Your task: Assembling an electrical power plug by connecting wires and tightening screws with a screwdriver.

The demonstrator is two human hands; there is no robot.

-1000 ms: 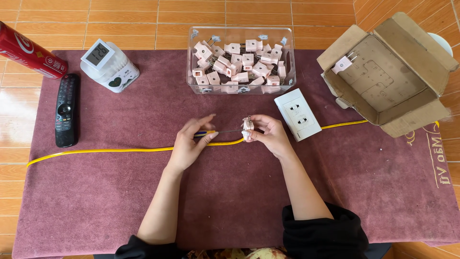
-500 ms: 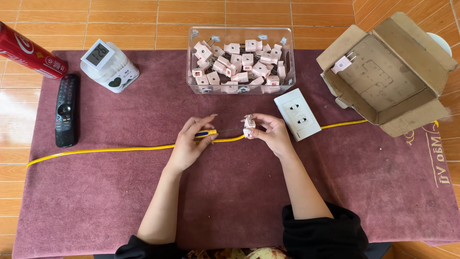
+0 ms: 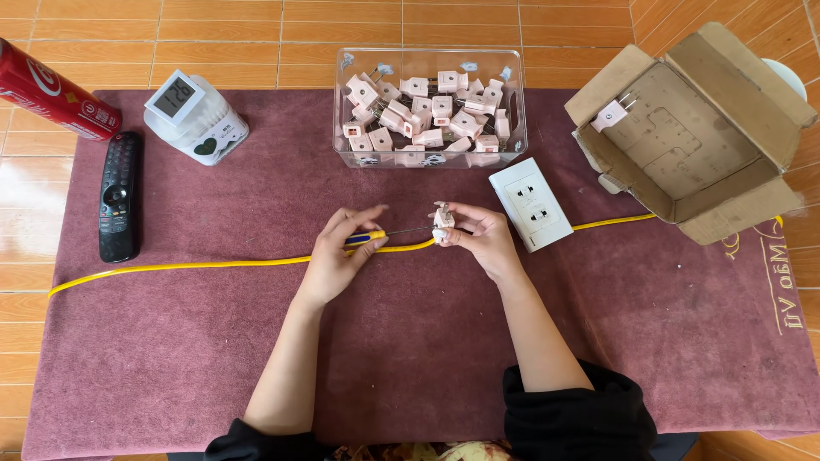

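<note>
Your left hand [image 3: 337, 256] grips the screwdriver [image 3: 384, 234]; its long axis lies horizontal, tip pointing right into the plug [image 3: 442, 224]. Your right hand [image 3: 483, 239] pinches that plug, prongs up.

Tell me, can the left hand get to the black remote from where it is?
Probably yes. The remote lies flat on the mat, off to the left hand's own side, with nothing between them but the yellow cable. That hand holds a screwdriver, though, so it isn't free.
</note>
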